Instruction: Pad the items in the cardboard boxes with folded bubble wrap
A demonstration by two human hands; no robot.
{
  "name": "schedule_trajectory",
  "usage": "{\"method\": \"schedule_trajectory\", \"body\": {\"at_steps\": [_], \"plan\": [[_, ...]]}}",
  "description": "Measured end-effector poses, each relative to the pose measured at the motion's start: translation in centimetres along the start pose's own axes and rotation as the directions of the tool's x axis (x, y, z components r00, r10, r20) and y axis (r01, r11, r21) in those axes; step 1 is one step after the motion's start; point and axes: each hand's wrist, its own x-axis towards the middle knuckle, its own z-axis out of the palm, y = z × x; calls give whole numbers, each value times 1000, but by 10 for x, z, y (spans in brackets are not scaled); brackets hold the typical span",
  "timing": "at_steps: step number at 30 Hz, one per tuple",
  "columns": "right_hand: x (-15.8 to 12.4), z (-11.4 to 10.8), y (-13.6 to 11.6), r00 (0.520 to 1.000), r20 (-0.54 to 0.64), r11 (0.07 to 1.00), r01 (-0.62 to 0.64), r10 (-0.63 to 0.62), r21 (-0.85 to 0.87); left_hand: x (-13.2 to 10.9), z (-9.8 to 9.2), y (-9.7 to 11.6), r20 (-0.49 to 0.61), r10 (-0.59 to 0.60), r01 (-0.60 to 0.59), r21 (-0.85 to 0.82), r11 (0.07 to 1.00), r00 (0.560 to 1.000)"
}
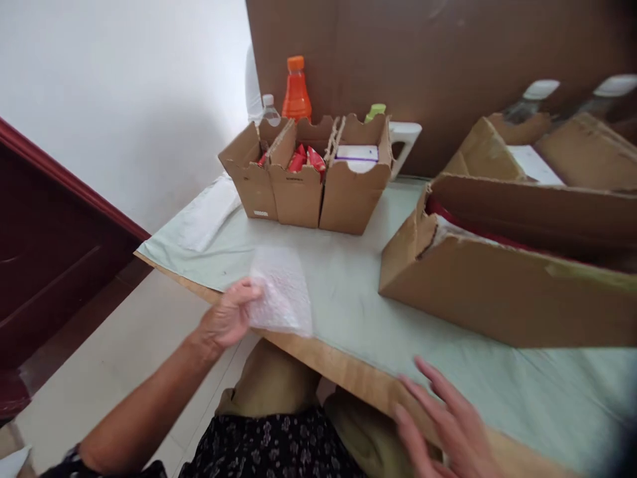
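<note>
My left hand [229, 312] pinches the left edge of a bubble wrap bag [283, 292], clear and whitish, held over the table's front edge. Whether anything lies inside the bag I cannot tell. My right hand [445, 425] is at the front edge on the right, blurred, its fingers spread and no object visible in them. Closest to that hand stands a long, low cardboard box [507, 285] with something red and white partly showing inside.
Three joined cardboard bins [298, 199] hold red packets [306, 159] and a white box [357, 156]. Behind them stand an orange bottle [296, 93] and a white handle [405, 143]. More clear plastic wrap [209, 212] lies at the left on the cloth-covered table [343, 285].
</note>
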Motion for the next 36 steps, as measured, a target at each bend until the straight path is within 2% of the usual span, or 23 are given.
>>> {"method": "schedule_trajectory", "body": {"at_steps": [2, 3, 6, 10, 13, 15, 18, 21, 23, 25, 27, 29, 32, 34, 36], "plan": [[6, 18, -22, 988, 18, 988, 154, -155, 15, -10, 24, -39, 54, -69, 70, -4, 998, 996], [10, 25, -30, 981, 12, 981, 191, -191, 28, -16, 34, -55, 74, -96, 96, -2, 995, 993], [20, 35, -39, 978, 8, 978, 208, -208, 19, -30, 57, -83, 134, -136, 134, 23, 991, 982], [13, 34, -32, 992, 93, 996, 86, -89, 37, -39, 68, -87, 193, -145, 110, 181, 977, 970], [10, 37, -28, 988, 145, 995, -59, 46, 81, -39, 69, -86, 289, -168, 76, 305, 949, 942], [13, 42, -29, 981, 155, 986, -135, 118, 100, -38, 70, -87, 360, -151, 14, 356, 934, 921], [19, 44, -31, 968, 194, 965, -196, 161, 174, -38, 69, -88, 426, -74, -112, 396, 912, 902], [23, 36, -28, 938, 282, 886, -297, 200, 357, -41, 64, -89, 477, -21, -194, 398, 896, 879], [24, 26, -20, 901, 320, 804, -413, 293, 428, -44, 59, -89, 514, -10, -220, 385, 896, 858], [29, 15, -8, 856, 310, 752, -513, 413, 414, -50, 54, -90, 529, 6, -222, 346, 911, 849], [38, 5, 7, 831, 248, 761, -556, 498, 334, -58, 54, -95, 515, -18, -151, 285, 946, 857], [51, -2, 24, 837, 162, 814, -546, 522, 199, -68, 58, -104, 500, -123, 17, 212, 977, 857], [68, -6, 45, 859, 66, 861, -508, 508, -18, -81, 70, -122, 496, -336, 297, 159, 942, 800], [72, -5, 55, 878, 30, 876, -473, 477, -98, -86, 78, -133, 497, -428, 396, 176, 901, 755], [69, -6, 61, 912, -41, 899, -410, 408, -157, -89, 84, -142, 501, -483, 444, 204, 873, 718]]}}
